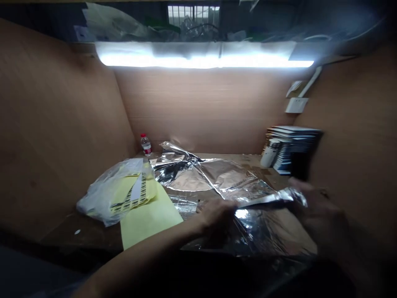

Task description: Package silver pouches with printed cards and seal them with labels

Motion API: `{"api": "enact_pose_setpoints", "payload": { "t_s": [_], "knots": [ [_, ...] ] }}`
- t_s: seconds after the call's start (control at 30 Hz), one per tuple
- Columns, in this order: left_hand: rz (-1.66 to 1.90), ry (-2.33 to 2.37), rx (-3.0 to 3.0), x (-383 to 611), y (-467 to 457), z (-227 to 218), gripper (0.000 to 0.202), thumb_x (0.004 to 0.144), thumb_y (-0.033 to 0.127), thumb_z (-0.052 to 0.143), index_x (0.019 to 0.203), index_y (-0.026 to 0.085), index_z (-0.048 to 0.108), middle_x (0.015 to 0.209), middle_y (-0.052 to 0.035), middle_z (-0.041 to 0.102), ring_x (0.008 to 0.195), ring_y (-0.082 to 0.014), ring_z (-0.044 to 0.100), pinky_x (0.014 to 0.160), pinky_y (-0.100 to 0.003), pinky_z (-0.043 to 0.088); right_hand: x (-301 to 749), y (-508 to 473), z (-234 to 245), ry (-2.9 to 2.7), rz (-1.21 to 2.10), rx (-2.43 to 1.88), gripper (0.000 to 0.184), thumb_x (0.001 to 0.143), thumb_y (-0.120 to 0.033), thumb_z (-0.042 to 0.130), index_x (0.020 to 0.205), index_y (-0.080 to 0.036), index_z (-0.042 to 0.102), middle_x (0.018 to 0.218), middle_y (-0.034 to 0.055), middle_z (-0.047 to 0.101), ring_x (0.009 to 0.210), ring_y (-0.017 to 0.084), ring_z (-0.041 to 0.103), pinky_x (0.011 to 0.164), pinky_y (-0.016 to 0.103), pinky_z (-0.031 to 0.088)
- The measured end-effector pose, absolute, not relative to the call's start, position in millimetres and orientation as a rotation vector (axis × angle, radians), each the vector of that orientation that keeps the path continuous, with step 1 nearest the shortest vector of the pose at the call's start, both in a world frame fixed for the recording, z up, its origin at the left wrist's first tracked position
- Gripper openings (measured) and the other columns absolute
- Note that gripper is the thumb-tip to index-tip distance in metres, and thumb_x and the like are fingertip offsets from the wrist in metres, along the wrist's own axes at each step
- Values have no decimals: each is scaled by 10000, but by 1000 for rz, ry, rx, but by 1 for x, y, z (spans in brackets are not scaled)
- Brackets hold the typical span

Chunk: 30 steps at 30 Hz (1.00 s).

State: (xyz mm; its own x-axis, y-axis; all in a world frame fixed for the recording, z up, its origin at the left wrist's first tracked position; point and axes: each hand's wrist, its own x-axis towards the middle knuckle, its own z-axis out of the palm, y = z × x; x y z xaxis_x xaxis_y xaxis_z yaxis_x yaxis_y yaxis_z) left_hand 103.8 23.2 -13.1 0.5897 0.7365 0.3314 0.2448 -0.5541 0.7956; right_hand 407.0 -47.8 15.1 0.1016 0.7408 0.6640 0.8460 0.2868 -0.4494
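- Head view: low wooden desk (81,234) boxed in by brown wood-grain panels (201,111), beneath a bright white strip light (201,61)
- Long, twisted strip of silver aluminium foil (266,200) stretched between both hands, just above a large crumpled silver foil sheet (214,178) spread across the desk's right side
- Left hand (215,217): fingers curled downward at the strip's near end, firmness of grip impossible to tell
- Right hand (319,211), motion-blurred: fingers clenched around the strip's bunched end
- Left of the foil: clear plastic bag (105,194) overlapping a pale yellow paper sheet (151,219), with a black-and-yellow label sheet (130,198) on top
- Against the back panel: red-capped water bottle (145,145); further right, white flask (269,153) beside a stack of dark notebooks (294,145)
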Motion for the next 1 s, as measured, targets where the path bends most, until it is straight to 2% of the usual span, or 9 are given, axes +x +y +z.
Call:
{"api": "enact_pose_setpoints", "payload": {
  "t_s": [0.07,0.13,0.2,0.27,0.33,0.47,0.77,0.93,1.0],
  "knots": [
    [1024,845,1909,97,23,7,325,986,395,532,1021,150,743,821,-71,733,735,-214,668,684,-312,526,372,-39,42,-1251,-1,-1295,698,893,-608,680,1436,-197,527,1430,176,585,1275,351,588,1013,499,516],
    [1104,810,1734,88,16,23,448,1041,473,422,1102,124,696,886,-95,736,734,-203,675,644,-291,520,333,-31,49,-1347,546,-1104,685,904,-650,659,1398,-189,547,1283,169,668,1144,310,660,949,449,551],
    [1110,777,1409,77,4,29,432,1006,521,520,1100,131,682,893,-94,742,736,-204,690,647,-289,532,296,-25,43,-1434,1075,-941,619,875,-577,746,1321,-172,603,1175,141,710,1041,279,691,913,415,562],
    [1060,789,1096,64,-11,25,403,915,526,683,1013,136,703,827,-80,739,691,-199,687,625,-279,527,268,-22,28,-1382,1287,-837,476,864,-501,789,1167,-152,676,1058,105,737,908,236,704,840,362,567],
    [1001,819,960,50,-24,15,383,839,495,781,938,129,722,797,-79,739,674,-193,682,615,-267,518,251,-21,14,-1335,1391,-792,396,862,-446,803,1097,-145,699,1005,82,745,845,207,698,787,320,561],
    [981,875,882,23,-32,-7,329,741,400,853,848,115,728,712,-48,702,627,-154,634,589,-230,473,236,-24,-6,-1253,1575,-750,404,861,-395,803,1172,-161,693,1010,63,745,834,182,687,774,289,548],
    [951,849,1116,2,-35,-10,342,834,465,773,962,149,759,830,-55,719,745,-190,650,684,-268,504,219,-28,-16,-1180,1761,-653,345,798,-338,862,1063,-145,753,948,67,750,843,183,692,829,303,545],
    [1046,881,1220,-7,-45,-7,211,794,367,794,874,172,804,818,-56,736,692,-168,621,654,-253,482,218,-34,-22,-1222,1722,-700,97,766,-235,799,823,-158,785,710,18,702,544,110,555,532,218,434],
    [1021,901,1163,-13,-47,-4,234,766,356,800,930,189,804,877,-65,755,730,-191,656,674,-269,499,221,-34,-18,-1334,1644,-721,51,765,-179,734,777,-174,783,678,5,678,534,110,538,506,211,403]
  ]
}}
